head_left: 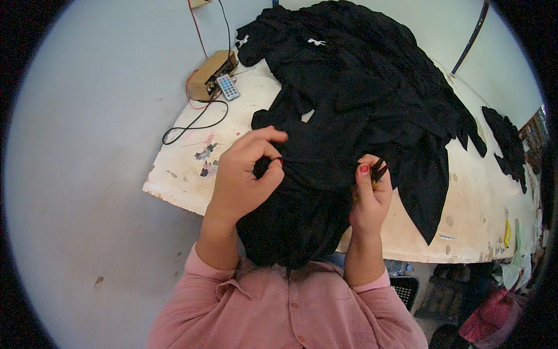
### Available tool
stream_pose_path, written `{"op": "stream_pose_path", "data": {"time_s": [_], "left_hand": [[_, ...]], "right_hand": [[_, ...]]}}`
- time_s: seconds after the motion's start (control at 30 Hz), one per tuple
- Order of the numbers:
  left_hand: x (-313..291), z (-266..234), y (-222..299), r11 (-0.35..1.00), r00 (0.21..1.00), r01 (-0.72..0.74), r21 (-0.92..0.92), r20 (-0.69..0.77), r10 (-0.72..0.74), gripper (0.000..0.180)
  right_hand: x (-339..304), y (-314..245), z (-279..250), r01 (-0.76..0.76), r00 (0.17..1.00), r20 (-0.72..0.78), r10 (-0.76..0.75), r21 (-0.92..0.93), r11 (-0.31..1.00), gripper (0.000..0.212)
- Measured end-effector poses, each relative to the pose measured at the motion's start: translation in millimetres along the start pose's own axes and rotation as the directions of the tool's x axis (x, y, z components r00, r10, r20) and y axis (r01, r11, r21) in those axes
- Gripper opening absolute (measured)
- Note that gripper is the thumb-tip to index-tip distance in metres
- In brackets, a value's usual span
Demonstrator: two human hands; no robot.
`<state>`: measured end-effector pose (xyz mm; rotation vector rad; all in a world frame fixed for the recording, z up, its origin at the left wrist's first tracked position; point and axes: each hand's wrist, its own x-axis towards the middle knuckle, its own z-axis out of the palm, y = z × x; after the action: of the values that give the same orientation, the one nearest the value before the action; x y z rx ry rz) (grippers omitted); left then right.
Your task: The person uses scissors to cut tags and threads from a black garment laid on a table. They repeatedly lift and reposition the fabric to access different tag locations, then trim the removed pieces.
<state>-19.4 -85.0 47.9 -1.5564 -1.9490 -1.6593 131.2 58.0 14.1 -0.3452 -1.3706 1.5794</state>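
A large black cloth lies bunched over the table, and its near part hangs over the front edge against my pink shirt. My left hand pinches the cloth between thumb and forefinger, the other fingers curled loosely above. Level with it on the right, my right hand is closed, its thumb at the cloth. A line of cloth runs fairly taut between the two hands. Tucked in the right hand are what look like small thread snips, with dark pointed tips and a bit of yellow; the palm hides most of them.
The pale, stained table curves around the cloth. At the back left sit a brown box-like device with cables and a small remote control. Another black piece lies far right. A black perforated chair stands below the front edge.
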Motion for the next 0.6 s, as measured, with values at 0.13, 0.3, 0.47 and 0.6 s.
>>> {"op": "stream_pose_path", "data": {"time_s": [0.13, 0.3, 0.47, 0.6], "left_hand": [[-15.2, -10.3, 17.5, 0.912, 0.921, 0.338, -0.232, 0.280, -0.271, 0.007], [-15.5, 4.1, 22.2, 0.987, 0.974, 0.163, -0.003, 0.160, -0.161, 0.031], [-15.1, 12.5, 24.2, 0.927, 0.925, 0.272, -0.258, 0.335, -0.178, 0.038], [-13.4, 17.0, 27.9, 0.762, 0.804, 0.574, -0.301, 0.382, -0.455, 0.027]], "right_hand": [[-1.6, 5.6, 3.8, 0.033, 0.999, -0.006, -0.033, 0.044, 0.998, 0.014], [2.8, 11.3, 2.1, 0.057, 0.998, 0.028, -0.057, 0.004, 0.998, 0.012], [-0.7, 4.6, 6.0, 0.148, 0.981, 0.148, -0.128, -0.133, 0.980, 0.012], [0.4, 0.4, 8.8, 0.321, 0.893, -0.149, -0.424, -0.448, 0.834, 0.022]]}}
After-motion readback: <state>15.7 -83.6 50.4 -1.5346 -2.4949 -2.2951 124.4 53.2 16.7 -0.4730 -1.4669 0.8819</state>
